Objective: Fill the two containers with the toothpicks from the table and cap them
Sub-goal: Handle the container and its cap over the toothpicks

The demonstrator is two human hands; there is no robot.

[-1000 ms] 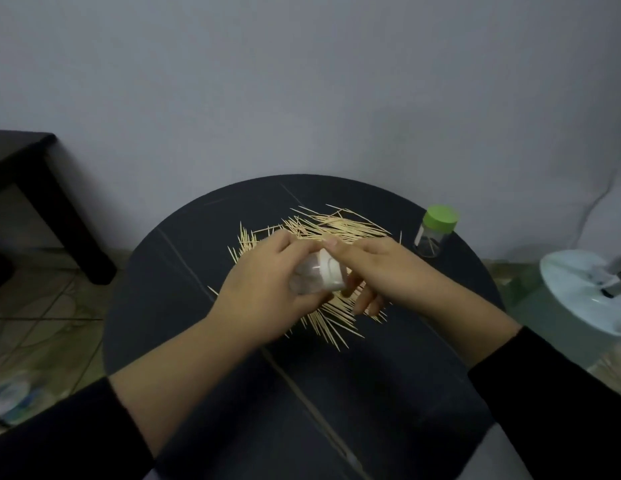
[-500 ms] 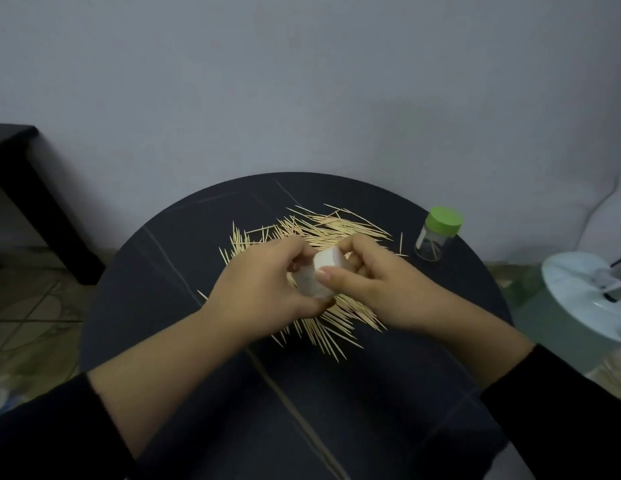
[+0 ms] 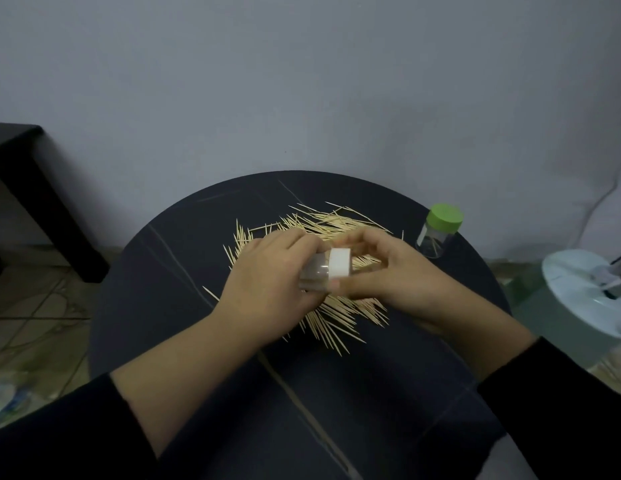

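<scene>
A clear small container (image 3: 314,271) lies sideways between my hands above the toothpick pile (image 3: 333,306). My left hand (image 3: 271,292) grips its body. My right hand (image 3: 392,275) pinches its white cap (image 3: 339,268), which sits on the container's mouth. Loose toothpicks spread across the middle of the round black table (image 3: 184,299), partly hidden under my hands. A second clear container with a green cap (image 3: 439,230) stands upright at the table's far right edge, with a few toothpicks inside.
A pale round appliance (image 3: 586,289) stands off the table's right side. A black side table (image 3: 21,174) sits at the left by the wall. Tiled floor (image 3: 35,327) shows at the lower left.
The container has turned more sideways in my hands, and the white cap now shows clearly between my right thumb and fingers. Both hands stay over the pile.
</scene>
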